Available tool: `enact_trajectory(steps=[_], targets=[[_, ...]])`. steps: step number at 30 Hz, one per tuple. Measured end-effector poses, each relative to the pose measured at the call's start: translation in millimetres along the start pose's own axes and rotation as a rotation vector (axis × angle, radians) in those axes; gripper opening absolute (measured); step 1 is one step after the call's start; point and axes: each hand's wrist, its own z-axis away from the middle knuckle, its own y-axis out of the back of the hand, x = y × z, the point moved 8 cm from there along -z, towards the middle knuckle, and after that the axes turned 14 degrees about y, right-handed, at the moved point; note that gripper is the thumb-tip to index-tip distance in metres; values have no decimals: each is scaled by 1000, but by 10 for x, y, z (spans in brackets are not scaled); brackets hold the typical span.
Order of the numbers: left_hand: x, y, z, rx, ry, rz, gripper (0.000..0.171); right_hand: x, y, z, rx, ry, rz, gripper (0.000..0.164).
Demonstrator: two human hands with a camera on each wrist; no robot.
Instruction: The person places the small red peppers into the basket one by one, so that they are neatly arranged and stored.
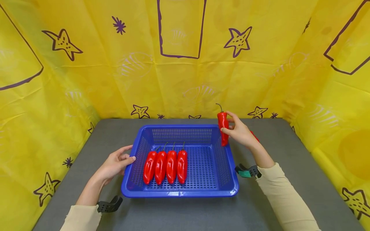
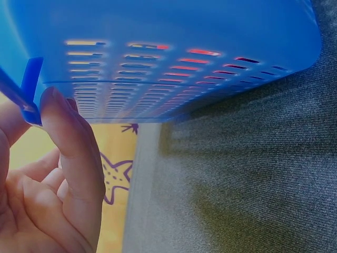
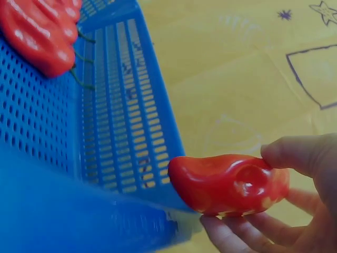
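A blue plastic basket (image 1: 180, 193) with slotted walls stands on the grey table. Its left rim is gripped by my left hand (image 1: 117, 163), thumb on top and fingers underneath; the left wrist view shows those fingers (image 2: 71, 142) hooked at the rim's edge. Inside, several glossy red peppers (image 1: 171, 166) lie side by side in the left half, stems pointing away from me. Over the basket's far right corner, my right hand (image 1: 238, 130) pinches another red pepper (image 3: 226, 184) between thumb and fingers, held upright with its stem up.
Part of a red object (image 1: 254, 136) shows behind my right wrist, on the table right of the basket. The grey tabletop (image 1: 277, 141) extends around the basket. A yellow patterned cloth (image 1: 179, 86) hangs behind the table and along both sides.
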Motion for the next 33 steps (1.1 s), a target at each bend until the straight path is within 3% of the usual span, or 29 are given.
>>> enact_trajectory(steps=[19,33], targets=[[-1,1,3,3,7,3,71,-76,-322,-34,-110,28,60,77],[-5,3,3,3,16,6,73,-226,-530,-49,-159,53,16,76]])
